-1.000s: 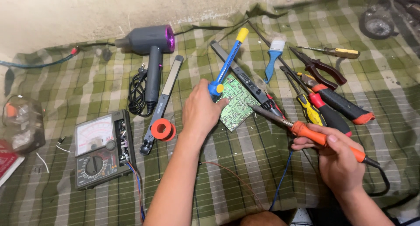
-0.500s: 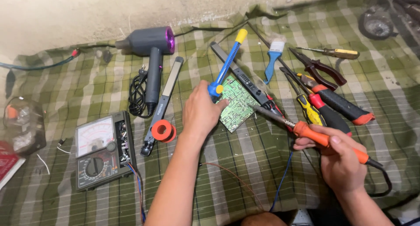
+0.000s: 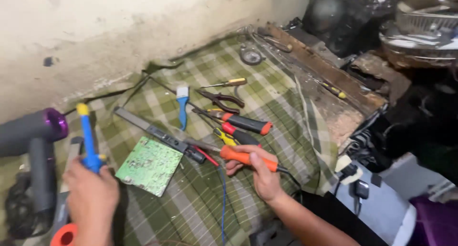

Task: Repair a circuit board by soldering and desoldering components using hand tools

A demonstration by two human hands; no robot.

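As held, orange-handled soldering iron (image 3: 238, 155), metal tip

The blue desoldering pump (image 3: 88, 146) with a yellow tip is standing nearly upright just left of the green circuit board (image 3: 149, 165), while the orange-handled soldering iron (image 3: 238, 156) is lying slanted, tip pointing at that board's right edge.

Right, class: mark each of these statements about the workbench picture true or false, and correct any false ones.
1. The right hand holds an orange-handled soldering iron. True.
2. The left hand grips a red screwdriver. False: it grips a blue tool with a yellow tip.
3. The green circuit board lies on the checked cloth. True.
4. The small blue brush is held in the fingers. False: it lies on the cloth, untouched.
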